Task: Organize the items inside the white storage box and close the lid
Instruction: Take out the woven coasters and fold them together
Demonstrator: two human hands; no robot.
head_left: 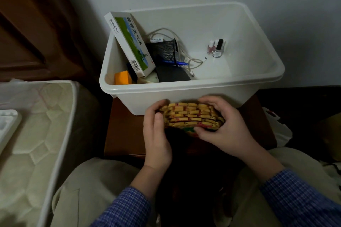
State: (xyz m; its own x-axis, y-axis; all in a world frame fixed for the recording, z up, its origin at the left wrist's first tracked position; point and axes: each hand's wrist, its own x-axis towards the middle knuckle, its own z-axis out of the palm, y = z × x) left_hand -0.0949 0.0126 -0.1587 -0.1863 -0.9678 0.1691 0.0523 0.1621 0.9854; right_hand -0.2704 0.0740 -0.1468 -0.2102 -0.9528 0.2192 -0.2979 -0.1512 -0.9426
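The white storage box [203, 88] stands open on a brown wooden stand against the wall. Inside, a white and green carton [129, 42] leans in the left corner beside a black mesh cup [164, 49], white cables [193, 61], a blue pen [175, 63], a black flat case [172, 75] and an orange block [122, 77]. Two nail polish bottles [215, 48] stand at the right. In front of the box, my left hand [156, 134] and my right hand [223, 125] grip a yellow jointed wooden piece [191, 115] from both ends.
A mattress [31, 134] lies at the left with a white plastic lid [7, 125] resting on it. The brown stand [125, 131] shows under the box. White bags [282, 131] lie on the dark floor at the right. My knees frame the bottom of the view.
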